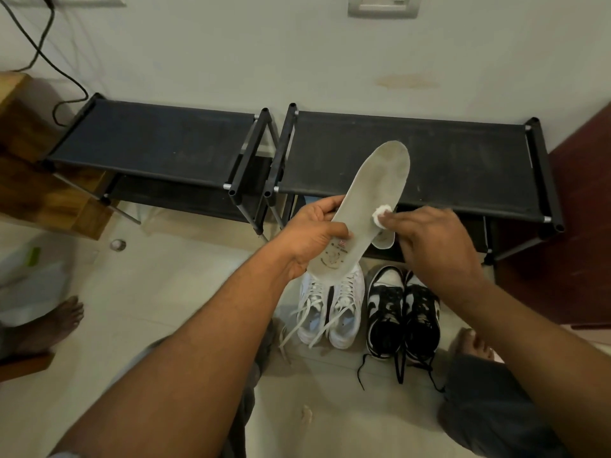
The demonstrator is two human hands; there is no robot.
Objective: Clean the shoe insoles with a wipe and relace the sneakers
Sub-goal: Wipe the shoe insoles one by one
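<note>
An insole [373, 193] is being held up in the air, over the white sneakers [330, 309] and in front of the rack [413, 153]. It is being gripped near its heel end by the left hand [314, 236], with the fingers curled round its edge. A small balled wipe [381, 213] is being pinched at the fingertips of the right hand [433, 239] and is being pressed on the middle of the insole.

So the cleaning step is being done now, it seems. The toe end is looking grey and marked, so more wiping is likely being called for there. A bit of a second insole [383, 241] is being shown just behind the first; whether it is clean cannot be told.

The white sneakers and the black sneakers [403, 312] are being left side by side on the floor [198, 292], with laces loose and trailing. The lacing is not yet done, by the look of it.
</note>
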